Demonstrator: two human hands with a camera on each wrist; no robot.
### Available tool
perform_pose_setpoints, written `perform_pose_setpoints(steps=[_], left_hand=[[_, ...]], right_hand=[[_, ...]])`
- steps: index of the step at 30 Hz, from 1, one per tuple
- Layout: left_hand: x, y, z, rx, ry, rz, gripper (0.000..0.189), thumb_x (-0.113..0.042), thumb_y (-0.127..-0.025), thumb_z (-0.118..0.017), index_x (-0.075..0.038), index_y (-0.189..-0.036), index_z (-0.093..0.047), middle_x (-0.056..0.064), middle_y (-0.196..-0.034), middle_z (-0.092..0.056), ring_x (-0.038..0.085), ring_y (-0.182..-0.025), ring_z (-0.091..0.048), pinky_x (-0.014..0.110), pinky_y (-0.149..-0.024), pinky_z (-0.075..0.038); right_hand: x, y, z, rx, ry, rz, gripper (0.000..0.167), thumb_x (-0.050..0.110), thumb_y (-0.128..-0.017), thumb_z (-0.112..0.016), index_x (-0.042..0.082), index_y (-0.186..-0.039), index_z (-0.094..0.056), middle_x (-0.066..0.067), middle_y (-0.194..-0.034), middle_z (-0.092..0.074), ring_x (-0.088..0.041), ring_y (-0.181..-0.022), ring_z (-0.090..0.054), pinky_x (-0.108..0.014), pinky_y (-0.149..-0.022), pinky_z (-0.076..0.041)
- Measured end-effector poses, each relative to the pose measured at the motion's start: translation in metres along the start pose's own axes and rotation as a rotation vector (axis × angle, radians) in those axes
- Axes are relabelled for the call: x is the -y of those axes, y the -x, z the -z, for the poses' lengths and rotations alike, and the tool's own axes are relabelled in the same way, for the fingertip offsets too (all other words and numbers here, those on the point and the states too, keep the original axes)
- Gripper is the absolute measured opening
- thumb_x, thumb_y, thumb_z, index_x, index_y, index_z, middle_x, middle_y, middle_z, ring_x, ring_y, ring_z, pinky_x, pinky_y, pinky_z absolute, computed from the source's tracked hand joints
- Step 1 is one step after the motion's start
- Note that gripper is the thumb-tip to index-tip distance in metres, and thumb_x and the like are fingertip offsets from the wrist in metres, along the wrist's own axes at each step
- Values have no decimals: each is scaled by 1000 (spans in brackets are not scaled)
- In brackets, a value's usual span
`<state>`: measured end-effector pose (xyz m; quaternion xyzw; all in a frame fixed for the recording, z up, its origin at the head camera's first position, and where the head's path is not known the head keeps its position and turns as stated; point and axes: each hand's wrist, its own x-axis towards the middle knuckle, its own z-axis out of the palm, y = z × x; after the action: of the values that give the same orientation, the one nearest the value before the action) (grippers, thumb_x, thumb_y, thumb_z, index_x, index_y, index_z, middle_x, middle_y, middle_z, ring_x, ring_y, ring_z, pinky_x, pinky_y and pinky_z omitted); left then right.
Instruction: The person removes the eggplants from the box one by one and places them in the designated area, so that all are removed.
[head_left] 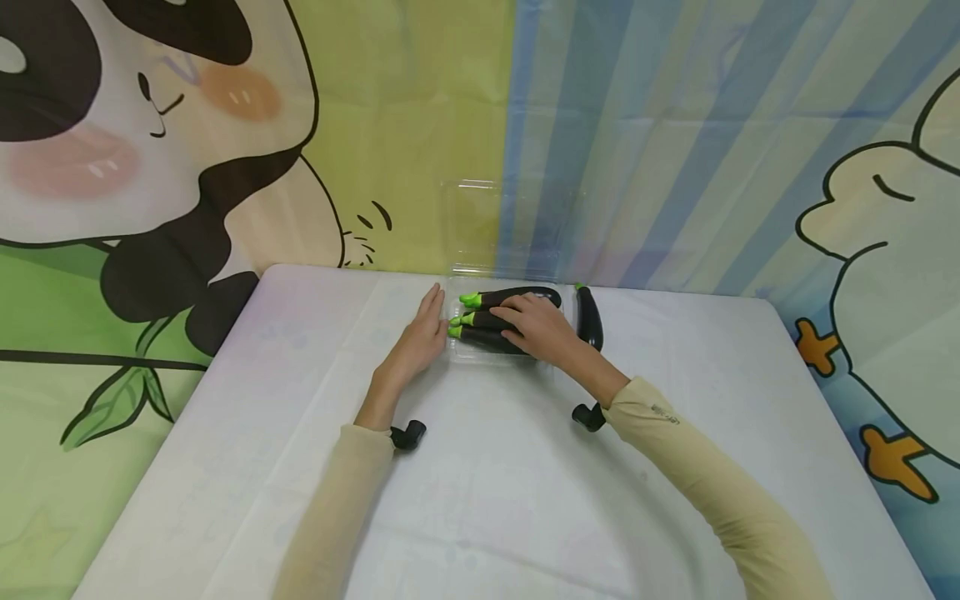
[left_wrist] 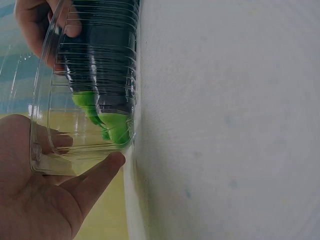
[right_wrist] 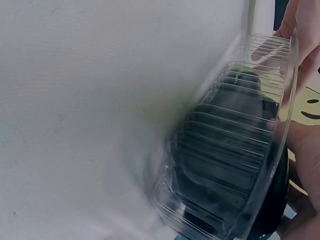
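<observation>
A clear plastic clamshell box lies on the table with its lid raised at the back. Inside are three dark eggplants, green stems to the left: a back eggplant, a middle eggplant and a front eggplant. My right hand reaches in from above and grips the middle one, covering its right end. At the box's left end my left hand rests with straight fingers; in the left wrist view its thumb is right at the box's lower corner.
Another eggplant lies on the white-covered table just right of the box. Behind the table's far edge hangs a printed curtain, close to the raised lid. Black wrist cameras show under both wrists.
</observation>
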<state>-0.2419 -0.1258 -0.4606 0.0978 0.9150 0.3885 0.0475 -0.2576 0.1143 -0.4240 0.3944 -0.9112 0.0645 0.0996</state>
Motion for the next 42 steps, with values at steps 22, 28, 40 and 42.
perform_pose_setpoints(steps=[22, 28, 40, 42], left_hand=[[-1, 1, 0, -13, 23, 4, 59, -21, -104, -35, -6, -156, -10, 3, -166, 0, 26, -152, -10, 48, -123, -17], [-2, 1, 1, -2, 20, 4, 60, -20, -104, -35, -6, -156, -10, 3, -166, 0, 27, -152, -10, 48, -123, -17], [-2, 0, 0, 3, 17, 21, 60, -21, -104, -35, -8, -157, -9, -2, -166, 2, 25, -152, -9, 47, -123, -17], [-1, 0, 1, 4, 15, 22, 60, -21, -104, -35, -8, -157, -8, -2, -166, 2, 25, -152, -9, 47, -123, -16]], right_hand=[[-2, 7, -4, -120, -45, 5, 44, 23, -92, -67, 14, -134, -60, -11, -122, -64, -27, -103, -62, -43, -86, -53], [-2, 10, -1, -160, -50, -13, 44, 24, -91, -68, 16, -134, -60, -10, -121, -64, -24, -91, -65, -37, -66, -54], [-3, 15, 0, -229, -157, -59, 39, 26, -92, -64, 15, -130, -64, -11, -113, -63, -17, -70, -55, -29, -54, -43], [-4, 16, 2, -233, -199, -72, 39, 24, -92, -64, 14, -129, -64, -12, -114, -62, -17, -69, -54, -29, -55, -43]])
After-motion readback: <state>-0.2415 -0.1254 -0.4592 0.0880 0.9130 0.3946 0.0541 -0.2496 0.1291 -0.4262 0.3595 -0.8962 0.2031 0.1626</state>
